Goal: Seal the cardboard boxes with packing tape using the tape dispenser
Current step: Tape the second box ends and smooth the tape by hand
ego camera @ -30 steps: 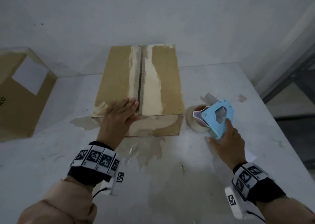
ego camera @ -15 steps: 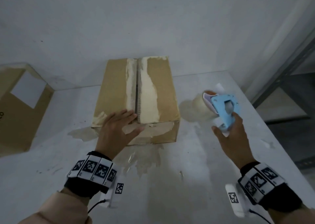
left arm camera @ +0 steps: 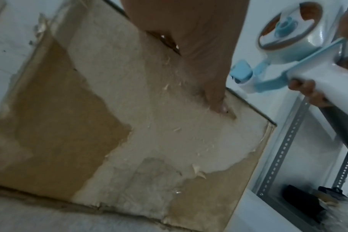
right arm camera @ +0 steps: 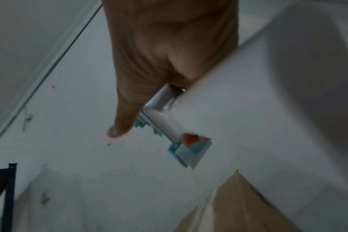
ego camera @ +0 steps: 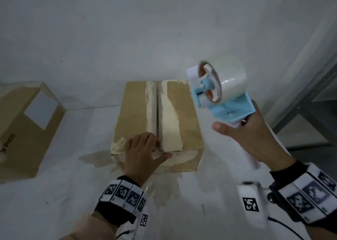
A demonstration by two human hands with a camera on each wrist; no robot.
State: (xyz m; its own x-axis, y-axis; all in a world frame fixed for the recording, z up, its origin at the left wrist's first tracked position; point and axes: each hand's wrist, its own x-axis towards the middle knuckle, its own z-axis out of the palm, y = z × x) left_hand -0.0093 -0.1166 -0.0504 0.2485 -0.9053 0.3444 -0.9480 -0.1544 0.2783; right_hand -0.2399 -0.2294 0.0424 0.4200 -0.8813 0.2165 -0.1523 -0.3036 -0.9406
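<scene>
Pressing down at the near edge of the cardboard box [ego camera: 158, 119], the left hand [ego camera: 144, 154] lies over the flaps with fingers loosely bent on top and the thumb spread along the front face, holding nothing, only pinning the lid where the seam [ego camera: 158, 112] meets the edge. To its right and raised off the white table [ego camera: 73, 203], the right hand [ego camera: 249, 137] is wrapped around the white handle of the blue tape dispenser [ego camera: 224, 101], thumb sticking out, the clear roll uppermost and well clear of the box. The seam between the two flaps looks bare, with only torn, pale patches where old tape seems to have come away, so I would say the sealing stroke is not yet begun and this is the carrying-in of the tool. What it calls for next, I think, is bringing the dispenser's mouth down onto the box front just below the seam, sticking the tape end there, then drawing away along the gap while the left hand holds the flaps shut. Farther left a second box [ego camera: 23, 128] waits against the wall.
</scene>
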